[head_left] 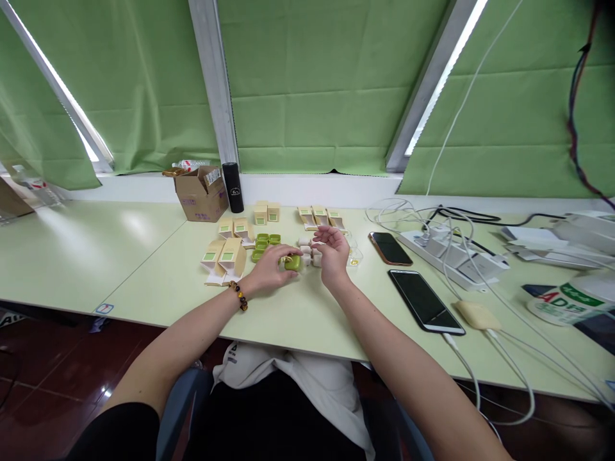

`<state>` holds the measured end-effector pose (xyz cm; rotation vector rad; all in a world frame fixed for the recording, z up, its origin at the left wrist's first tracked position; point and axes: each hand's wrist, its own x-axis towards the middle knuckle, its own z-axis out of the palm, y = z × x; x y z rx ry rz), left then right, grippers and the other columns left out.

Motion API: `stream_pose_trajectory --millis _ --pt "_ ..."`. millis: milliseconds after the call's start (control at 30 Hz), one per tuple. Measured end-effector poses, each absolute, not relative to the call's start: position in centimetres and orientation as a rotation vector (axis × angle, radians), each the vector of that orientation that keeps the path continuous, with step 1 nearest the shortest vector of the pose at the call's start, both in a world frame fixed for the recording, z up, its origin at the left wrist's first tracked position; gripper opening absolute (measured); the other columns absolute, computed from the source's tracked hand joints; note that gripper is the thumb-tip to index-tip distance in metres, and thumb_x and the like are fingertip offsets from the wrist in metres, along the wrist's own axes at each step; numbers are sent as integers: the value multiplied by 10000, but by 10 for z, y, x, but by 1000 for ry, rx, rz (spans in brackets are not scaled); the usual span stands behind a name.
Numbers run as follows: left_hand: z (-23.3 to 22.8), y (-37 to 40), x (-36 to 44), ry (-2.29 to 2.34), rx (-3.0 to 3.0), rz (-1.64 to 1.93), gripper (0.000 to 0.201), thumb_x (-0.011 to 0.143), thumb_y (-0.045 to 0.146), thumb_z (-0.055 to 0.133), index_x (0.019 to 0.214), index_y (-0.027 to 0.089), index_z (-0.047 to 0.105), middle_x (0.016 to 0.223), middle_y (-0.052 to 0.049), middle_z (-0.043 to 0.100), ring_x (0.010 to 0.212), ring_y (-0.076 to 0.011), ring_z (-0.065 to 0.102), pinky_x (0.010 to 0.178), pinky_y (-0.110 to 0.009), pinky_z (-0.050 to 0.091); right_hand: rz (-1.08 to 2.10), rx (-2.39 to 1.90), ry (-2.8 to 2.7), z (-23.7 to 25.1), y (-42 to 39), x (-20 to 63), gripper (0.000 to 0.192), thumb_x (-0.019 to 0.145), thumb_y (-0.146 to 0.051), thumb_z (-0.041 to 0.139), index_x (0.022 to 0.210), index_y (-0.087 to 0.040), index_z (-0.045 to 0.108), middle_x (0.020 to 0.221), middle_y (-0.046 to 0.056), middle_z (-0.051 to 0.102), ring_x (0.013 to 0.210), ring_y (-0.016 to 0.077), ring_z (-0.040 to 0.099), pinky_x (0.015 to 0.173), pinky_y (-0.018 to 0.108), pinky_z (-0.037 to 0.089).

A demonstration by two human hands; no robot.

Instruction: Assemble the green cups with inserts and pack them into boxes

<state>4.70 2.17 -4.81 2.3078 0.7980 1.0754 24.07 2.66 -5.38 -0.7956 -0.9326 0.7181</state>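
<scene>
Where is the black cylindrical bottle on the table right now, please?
In the head view, the black bottle stands upright at the table's far edge, left of centre, just right of the open cardboard box.

box labels [227, 256] too small.

An open brown cardboard box [202, 193] and a black cylindrical flask [233, 187] stand far left; two dark smartphones [390, 248] lie right beside a white power strip [449, 256].

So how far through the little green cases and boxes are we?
Partway, it seems. Two closed boxes stand at the back. In hand: the left hand holds a green case on the table; the right hand hovers open beside it. Left: green cases and open boxes lie waiting.
</scene>
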Motion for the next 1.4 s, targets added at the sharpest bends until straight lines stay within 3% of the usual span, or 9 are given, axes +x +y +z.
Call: stream_pose_trajectory --millis 233,767,933,1067,1200,1400 --pt "-49 18 49 803 2615 790 476 791 307 840 1253 257 739 1215 -94 776 1170 -340 678 1047 -484 420 684 -813 -984 -55 24 237 402 623 -156 624 1015 -233 671 926 19 662 878 209 620 830 387 536" --pt "-47 14 51 838 2703 699 509 800 279 807 1300 244 716 1174 -99 781 1131 -345 683 987 -457 409 678 -809 -954 -52 23 237 391 617 -156 595 991 -233 677 894 20 659 856 203 605 728 346 516" --pt "-48 13 50 820 2684 730 505 817 369 825 1292 239 716 1183 -107 773 1143 -341 662 1014 -458 412 633 -813 -915 -54 26 239 383 612 -136 579 967 -226 693 872 14 657 835 193 610 742 343 513" --pt "-44 14 50 903 2659 834 442 957 465 676 1333 233 678 1225 -98 751 1159 -317 619 1032 -486 426 545 -823 -865 -53 29 244 343 648 -149 589 969 -224 687 855 -1 656 811 181 612 705 313 501" --pt "-30 20 52 1053 2597 1005 331 1027 359 546 1297 217 673 1260 -98 720 1257 -309 534 1093 -504 440 455 -836 -785 -53 35 251 306 690 -167 603 982 -219 677 856 -8 659 794 167 615 724 304 511" --pt "-6 58 73 1103 2772 729 368 1021 266 463 1318 197 669 1372 -119 641 1363 -333 416 1193 -545 386 406 -866 -774 -58 44 257 260 749 -221 611 1004 -229 662 850 -4 653 784 174 599 747 318 522"
